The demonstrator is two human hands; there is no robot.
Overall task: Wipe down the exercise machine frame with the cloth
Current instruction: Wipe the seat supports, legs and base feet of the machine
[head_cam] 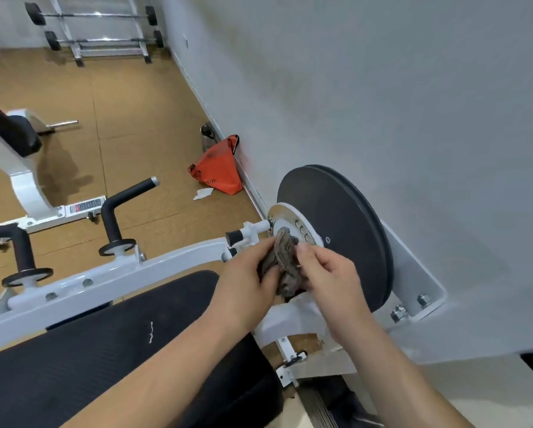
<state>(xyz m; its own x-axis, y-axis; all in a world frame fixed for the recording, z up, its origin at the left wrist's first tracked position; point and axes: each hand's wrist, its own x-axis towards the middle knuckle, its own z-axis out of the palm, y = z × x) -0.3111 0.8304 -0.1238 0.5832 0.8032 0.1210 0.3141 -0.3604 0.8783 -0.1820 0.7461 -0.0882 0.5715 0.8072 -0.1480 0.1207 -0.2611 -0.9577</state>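
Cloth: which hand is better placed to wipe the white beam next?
Probably left. Both grip the cloth, but the left hand sits at the end of the white beam; the right hand is beside the black pulley wheel.

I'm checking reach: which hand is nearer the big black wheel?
Right. The right hand grips the cloth right beside the wheel; the left hand holds the cloth's other side, farther from the wheel.

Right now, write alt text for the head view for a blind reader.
The left hand and the right hand grip a bunched brown cloth at the hub of a black wheel on the white machine frame. A black padded bench lies below; an orange bag sits against the wall.
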